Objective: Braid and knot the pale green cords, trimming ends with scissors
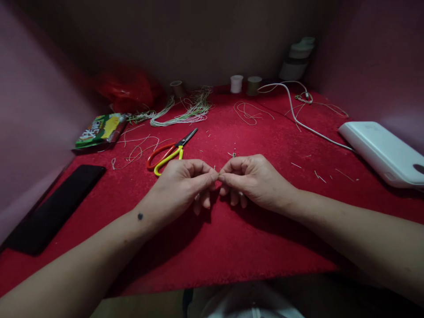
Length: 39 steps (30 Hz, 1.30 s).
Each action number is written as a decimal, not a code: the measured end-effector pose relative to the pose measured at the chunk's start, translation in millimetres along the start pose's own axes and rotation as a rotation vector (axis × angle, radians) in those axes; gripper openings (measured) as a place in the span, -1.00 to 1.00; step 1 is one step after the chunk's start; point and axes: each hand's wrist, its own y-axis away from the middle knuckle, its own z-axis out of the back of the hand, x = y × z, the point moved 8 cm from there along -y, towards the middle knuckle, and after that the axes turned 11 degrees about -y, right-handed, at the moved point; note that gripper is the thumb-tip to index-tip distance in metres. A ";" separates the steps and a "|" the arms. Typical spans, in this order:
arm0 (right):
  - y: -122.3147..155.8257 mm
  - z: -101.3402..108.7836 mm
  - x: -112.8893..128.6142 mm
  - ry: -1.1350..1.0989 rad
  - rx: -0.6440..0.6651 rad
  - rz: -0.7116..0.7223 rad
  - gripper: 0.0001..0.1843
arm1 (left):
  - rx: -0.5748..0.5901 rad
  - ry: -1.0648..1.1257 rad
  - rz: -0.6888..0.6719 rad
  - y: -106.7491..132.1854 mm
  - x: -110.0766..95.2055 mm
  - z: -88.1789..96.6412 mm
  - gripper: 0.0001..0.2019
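My left hand (187, 181) and my right hand (255, 179) meet at the fingertips above the red cloth (212, 247). Each pinches thumb against forefinger. What lies between the fingertips is too small to make out, though a tiny pale end pokes up there. Just beyond my right forefinger, a small knotted piece with a pin-like tip (234, 153) shows, partly hidden by the hand. Scissors (168, 154) with one red and one yellow handle lie beyond my left hand, blades pointing away to the right.
Thread bundles (185, 112), spools (236, 84) and a bottle (296, 59) stand at the back. A white power bank (386, 152) with a cable (298, 119) lies right. Left are a black phone-like slab (56, 207) and a green snack packet (101, 130). Thread scraps (319, 176) dot the cloth.
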 end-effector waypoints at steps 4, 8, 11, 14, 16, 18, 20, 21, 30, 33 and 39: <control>-1.0 1.3 1.9 -0.035 -0.001 0.006 -0.86 | -0.064 0.022 -0.004 1.9 -4.5 5.2 -0.81; -1.8 6.8 6.6 -0.098 -0.038 0.042 -0.86 | -0.078 0.111 -0.003 -0.7 -1.8 7.2 -0.87; -1.3 14.2 12.3 -0.143 -0.109 0.107 -0.86 | -0.002 0.235 0.016 -5.2 5.6 -0.8 -0.92; 1.2 19.1 20.1 -0.123 -0.166 0.206 -0.86 | 0.123 0.339 0.024 -7.9 10.2 -14.9 -0.88; 2.9 19.7 22.2 -0.116 -0.182 0.238 -0.86 | 0.159 0.397 0.015 -8.3 10.3 -21.0 -0.86; 3.7 18.9 21.3 -0.140 -0.183 0.237 -0.83 | 0.156 0.438 0.007 -8.4 9.6 -23.8 -0.86; 3.8 17.0 19.1 -0.175 -0.174 0.221 -0.81 | 0.132 0.451 0.002 -8.5 9.2 -24.7 -0.87; 3.7 16.1 17.7 -0.190 -0.168 0.209 -0.81 | 0.119 0.446 0.001 -8.8 9.3 -24.8 -0.87; -1.0 12.2 4.5 -0.356 -0.147 0.105 -0.79 | 0.069 0.293 -0.041 -10.6 10.6 -22.4 -0.82; -3.3 10.7 4.2 -0.409 -0.121 0.114 -0.80 | 0.057 0.247 -0.044 -9.6 10.3 -22.5 -0.79; -4.8 11.5 3.7 -0.441 -0.105 0.141 -0.83 | 0.048 0.171 -0.071 -6.9 3.3 -25.2 -0.76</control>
